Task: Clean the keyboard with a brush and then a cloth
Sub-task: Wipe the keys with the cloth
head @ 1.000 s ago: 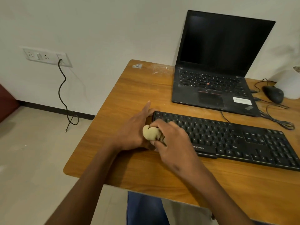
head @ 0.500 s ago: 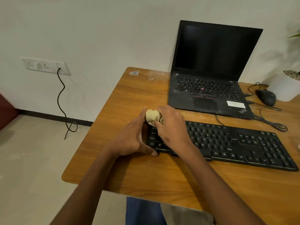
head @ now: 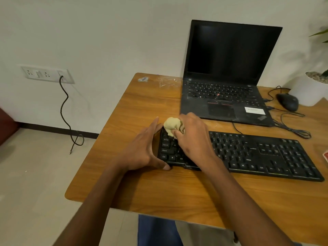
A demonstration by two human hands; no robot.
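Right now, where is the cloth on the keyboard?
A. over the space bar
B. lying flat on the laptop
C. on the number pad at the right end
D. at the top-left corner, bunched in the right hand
D: the right hand grips the bunched cloth on the keyboard's top-left corner, while the left hand rests against its left end.

One keyboard, one cloth, one laptop and one mouse are sitting on the surface. Two hands, left hand and right hand, are showing mid-frame. One potted plant is standing at the right edge.
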